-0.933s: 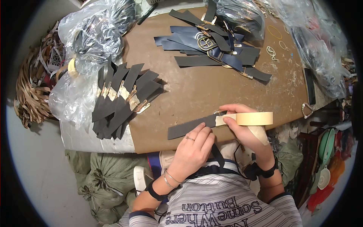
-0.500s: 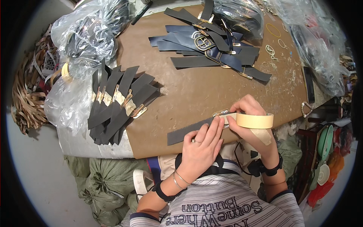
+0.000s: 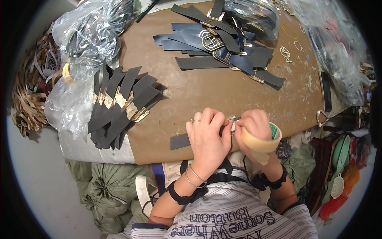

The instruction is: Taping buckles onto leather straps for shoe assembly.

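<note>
Lying near the front edge of the brown counter point(image 3: 179, 95), a dark grey strap point(image 3: 180, 142), mostly hidden beneath the left grip point(image 3: 209, 137). At the right end, partly visible between both sets of fingertips, a pale piece of tape point(image 3: 234, 126) and a shiny buckle point(image 3: 232, 118). Left grip apparently pinched together on the tape; right grip point(image 3: 254, 125) closed on the tape roll point(image 3: 260, 141), fingertips just beside the left ones. Could tear crookedly or peel up under an uneven pull; could also twist the buckle askew with too little pressure on the strap. Likely to snag or unwind, too, with the roll tilted and hanging so close to the work. Farther left, a fanned pile of taped straps point(image 3: 113, 121); beyond, a heap of buckled straps point(image 3: 229, 42).
</note>
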A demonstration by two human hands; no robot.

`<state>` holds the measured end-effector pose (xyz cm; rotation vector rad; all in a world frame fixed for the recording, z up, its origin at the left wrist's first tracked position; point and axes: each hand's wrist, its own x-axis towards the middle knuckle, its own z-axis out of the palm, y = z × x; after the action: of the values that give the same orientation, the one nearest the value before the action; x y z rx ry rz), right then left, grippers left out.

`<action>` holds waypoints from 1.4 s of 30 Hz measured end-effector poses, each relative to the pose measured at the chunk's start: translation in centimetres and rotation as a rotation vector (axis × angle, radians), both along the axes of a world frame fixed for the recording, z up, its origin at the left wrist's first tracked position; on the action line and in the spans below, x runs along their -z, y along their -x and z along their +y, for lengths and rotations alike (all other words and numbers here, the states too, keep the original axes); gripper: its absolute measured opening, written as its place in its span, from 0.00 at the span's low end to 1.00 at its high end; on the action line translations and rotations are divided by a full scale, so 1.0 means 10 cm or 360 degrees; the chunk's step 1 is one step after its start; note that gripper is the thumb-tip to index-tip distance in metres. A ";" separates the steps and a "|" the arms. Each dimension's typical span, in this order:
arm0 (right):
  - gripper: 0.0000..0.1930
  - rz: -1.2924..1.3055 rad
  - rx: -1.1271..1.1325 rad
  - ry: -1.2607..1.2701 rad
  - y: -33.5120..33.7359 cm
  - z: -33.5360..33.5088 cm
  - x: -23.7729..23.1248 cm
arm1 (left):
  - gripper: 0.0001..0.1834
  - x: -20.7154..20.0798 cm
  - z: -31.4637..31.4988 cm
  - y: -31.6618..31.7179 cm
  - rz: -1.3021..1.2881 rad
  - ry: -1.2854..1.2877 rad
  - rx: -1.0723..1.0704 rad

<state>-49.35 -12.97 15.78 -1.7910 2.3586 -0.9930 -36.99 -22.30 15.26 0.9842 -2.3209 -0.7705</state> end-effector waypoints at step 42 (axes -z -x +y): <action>0.10 -0.1742 0.0319 0.0144 0.09 0.72 -0.40 | 0.10 -0.69 -1.57 0.38 0.0047 0.0091 0.0147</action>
<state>-50.21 -5.79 19.76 -0.6490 1.7573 -1.5593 -40.76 -38.03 22.15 0.8406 -2.3630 -0.7450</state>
